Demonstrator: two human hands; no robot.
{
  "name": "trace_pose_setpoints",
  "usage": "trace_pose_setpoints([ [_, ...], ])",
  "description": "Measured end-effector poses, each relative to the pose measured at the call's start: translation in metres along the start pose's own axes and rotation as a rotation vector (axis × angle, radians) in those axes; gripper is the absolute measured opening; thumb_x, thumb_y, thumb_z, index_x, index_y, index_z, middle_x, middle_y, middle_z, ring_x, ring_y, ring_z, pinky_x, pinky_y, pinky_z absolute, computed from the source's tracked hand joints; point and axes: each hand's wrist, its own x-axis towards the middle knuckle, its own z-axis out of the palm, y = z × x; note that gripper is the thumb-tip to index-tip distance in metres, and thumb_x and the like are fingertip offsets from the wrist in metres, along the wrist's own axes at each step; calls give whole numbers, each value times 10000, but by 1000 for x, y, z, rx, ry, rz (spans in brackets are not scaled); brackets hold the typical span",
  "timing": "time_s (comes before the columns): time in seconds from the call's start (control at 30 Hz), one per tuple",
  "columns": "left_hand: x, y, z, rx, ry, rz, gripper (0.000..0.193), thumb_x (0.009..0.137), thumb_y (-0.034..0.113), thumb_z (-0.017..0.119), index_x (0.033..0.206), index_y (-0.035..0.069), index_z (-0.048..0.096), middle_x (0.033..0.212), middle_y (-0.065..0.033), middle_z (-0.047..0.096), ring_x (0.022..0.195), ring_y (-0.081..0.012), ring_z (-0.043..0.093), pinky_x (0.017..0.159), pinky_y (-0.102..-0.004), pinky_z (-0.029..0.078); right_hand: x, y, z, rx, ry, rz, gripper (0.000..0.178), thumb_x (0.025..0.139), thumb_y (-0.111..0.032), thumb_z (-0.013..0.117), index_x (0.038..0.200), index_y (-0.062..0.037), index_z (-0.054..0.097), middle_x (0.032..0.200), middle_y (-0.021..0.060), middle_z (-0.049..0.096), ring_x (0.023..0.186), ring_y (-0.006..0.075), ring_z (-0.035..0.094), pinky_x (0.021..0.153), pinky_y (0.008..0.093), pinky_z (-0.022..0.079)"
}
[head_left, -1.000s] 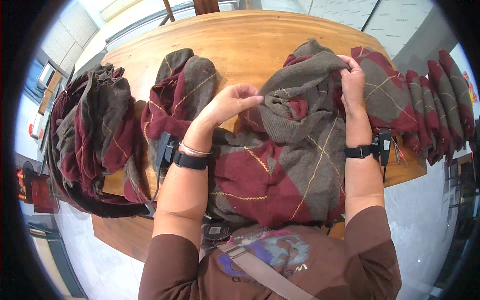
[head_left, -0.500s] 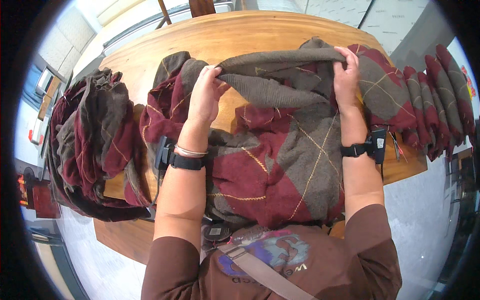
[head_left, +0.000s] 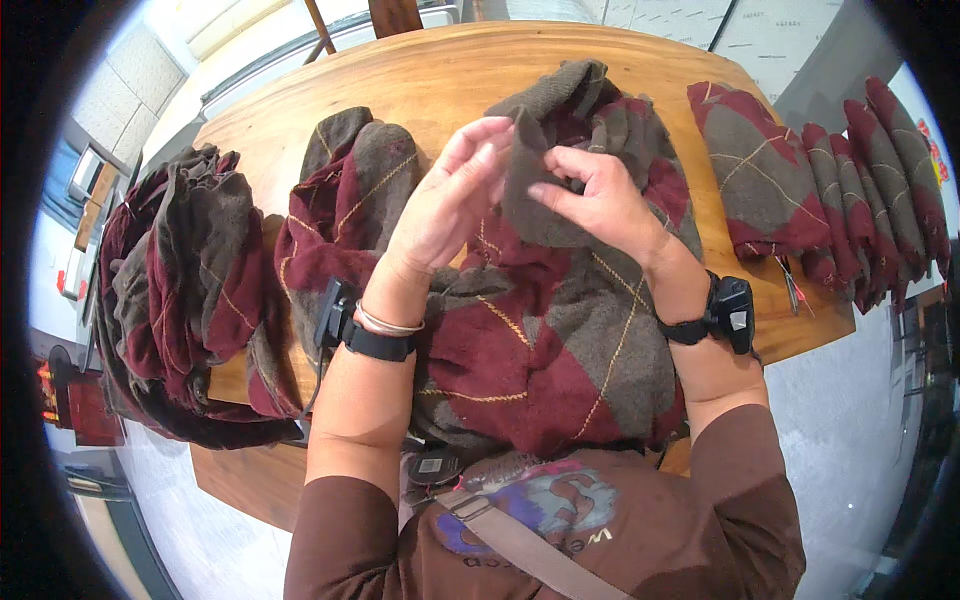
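Observation:
A maroon and grey argyle sweater [head_left: 545, 330] with yellow diagonal lines lies across the table edge in front of me. Its grey ribbed band [head_left: 535, 195] is raised and bunched between my hands. My right hand [head_left: 605, 200] grips the band, thumb on the near side and fingers bent at its opening. On the other side, my left hand [head_left: 450, 195] has its fingers stretched out and its fingertips against the band's left edge; they do not appear to grip it. One sleeve [head_left: 385, 165] of matching knit lies bunched left of my left hand.
A heaped pile of matching knitwear [head_left: 190, 290] hangs over the left end of the wooden table [head_left: 450, 65]. Several folded argyle pieces [head_left: 765, 180] stand in a row at the right. Small scissors [head_left: 793, 290] lie beside them. A chair [head_left: 395, 15] stands beyond the far edge.
The ribbed band was stretched wide between both hands. My hands have come together at the middle, the right moving left and nearer, and the band is now bunched. The left fingers have straightened.

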Motion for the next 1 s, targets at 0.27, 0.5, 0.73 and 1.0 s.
trace_pose_setpoints([
  [0.27,-2,-27,-6,1013,47,88,698,740,159,773,1311,36,390,1220,-112,530,1165,-202,483,998,-347,361,10,12,-19,941,156,71,211,955,-106,489,1111,-5,589,1055,36,635,969,109,587,865,269,473],
  [0.5,3,-17,-36,677,290,17,210,791,-81,494,949,37,566,886,-6,591,852,-114,565,731,-220,457,11,25,-51,1103,456,185,179,917,-111,533,1071,-53,607,1029,44,649,936,169,621,852,316,498],
  [0.73,12,-10,-86,892,493,192,197,741,-104,454,823,45,553,777,-8,571,771,-85,536,712,-210,430,13,26,-43,1112,490,240,168,928,-130,523,1051,-58,611,994,37,655,922,169,624,845,323,498],
  [1.0,6,-6,-5,990,240,555,312,679,-52,629,975,31,577,1009,-120,596,941,-278,583,827,-353,468,12,14,-21,1079,267,184,205,951,-106,482,1128,-54,572,1048,37,640,939,141,618,843,303,494],
])
